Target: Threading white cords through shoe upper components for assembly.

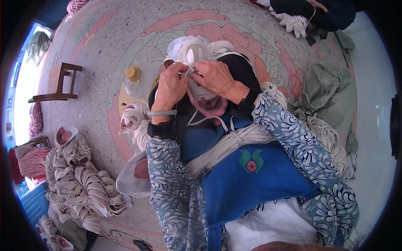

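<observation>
Head view, looking down into my lap: I have my left hand (171, 90) and right hand (217, 77) brought together at the centre, both pinched shut on a thin white elastic strap (187, 72) belonging to the white moulded cup-shaped mask (200, 93) that rests on my knees just below the fingers. Holding the strap taut between 2 sets of fingertips keeps it clear of the mask body, apparently so it can be worked at close range. A thick bundle of white elastic cord (234, 142) lies across my lap over a blue fabric apron (251, 180), nearer me and within reach. On the far side, a loose pile of white mask shells (197, 48) sits on the patterned terrazzo floor (104, 50), touching my knees. To the left lie stacked bundles of finished masks (83, 180), a clear plastic bottle with a yellow cap (133, 77) and a small wooden stool (63, 83); to the right, grey-green sacks (326, 88). My own knuckles hide the exact grip point.
</observation>
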